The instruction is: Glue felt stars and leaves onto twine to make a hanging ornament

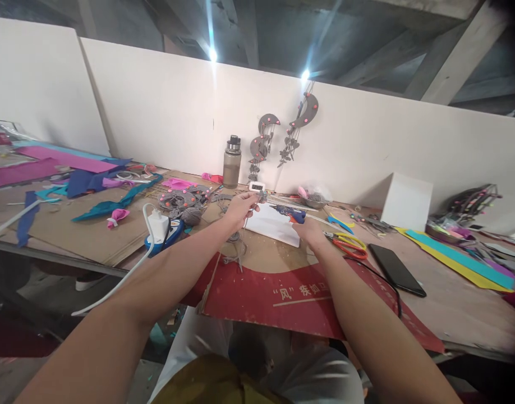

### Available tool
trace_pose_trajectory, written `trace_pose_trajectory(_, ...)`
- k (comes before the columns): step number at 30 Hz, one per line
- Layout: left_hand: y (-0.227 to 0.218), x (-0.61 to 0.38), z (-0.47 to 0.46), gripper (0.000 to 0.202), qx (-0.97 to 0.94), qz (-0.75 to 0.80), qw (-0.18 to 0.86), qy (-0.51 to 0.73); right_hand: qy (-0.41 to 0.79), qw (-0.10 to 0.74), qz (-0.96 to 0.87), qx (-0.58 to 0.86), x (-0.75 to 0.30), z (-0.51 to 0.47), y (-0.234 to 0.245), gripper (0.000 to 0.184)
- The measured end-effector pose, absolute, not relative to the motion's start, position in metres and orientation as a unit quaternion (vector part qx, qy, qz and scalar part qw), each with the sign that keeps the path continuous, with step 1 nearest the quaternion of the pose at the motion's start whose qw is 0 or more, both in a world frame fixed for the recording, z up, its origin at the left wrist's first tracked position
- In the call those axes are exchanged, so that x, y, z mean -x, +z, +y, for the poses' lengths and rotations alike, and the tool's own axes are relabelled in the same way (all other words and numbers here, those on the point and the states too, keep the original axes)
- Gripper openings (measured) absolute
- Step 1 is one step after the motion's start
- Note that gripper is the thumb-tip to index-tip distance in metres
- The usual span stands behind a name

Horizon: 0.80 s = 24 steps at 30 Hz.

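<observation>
My left hand [239, 210] pinches a small grey yarn-wrapped piece [262, 196] above a white sheet [276, 227]. A strand of grey yarn [237, 249] hangs below it and lies loosely on the cardboard. My right hand [308, 233] is wrapped round a blue hot glue gun [294, 214], whose nozzle points left toward the grey piece, a short gap apart. The piece's exact shape is too small to make out. Red cardboard [257, 297] with printed characters lies under both forearms.
Yellow-and-red-handled pliers [350, 247] and a black phone [396, 269] lie to the right. A bottle [231, 163] stands at the back. At left are a power strip [164, 238] and grey rings with pink dots [184, 197]. Grey moon hangings [306, 110] hang on the white partition.
</observation>
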State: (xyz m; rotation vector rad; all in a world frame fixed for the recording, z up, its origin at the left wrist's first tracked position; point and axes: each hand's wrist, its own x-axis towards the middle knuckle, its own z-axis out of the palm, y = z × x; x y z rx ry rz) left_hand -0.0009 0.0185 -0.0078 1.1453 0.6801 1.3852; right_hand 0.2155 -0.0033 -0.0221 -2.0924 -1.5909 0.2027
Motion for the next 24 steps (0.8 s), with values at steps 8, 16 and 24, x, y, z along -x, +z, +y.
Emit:
trace_pose_trajectory(8,-0.01,0.003,0.02,0.024,-0.454,0.307,0.581,0.602,0.123,0.425,-0.578,0.685,-0.211,-0.003,-0.021,0.034)
trace_pose_trajectory(16,-0.016,0.007,0.031,0.015,-0.41,0.343,0.584,0.611,0.221,0.52,-0.659,0.496,-0.175,-0.035,-0.007,0.034)
trace_pose_trajectory(24,-0.015,0.008,0.033,0.014,-0.394,0.351,0.589,0.613,0.147,0.462,-0.718,0.499,-0.176,-0.04,-0.008,0.025)
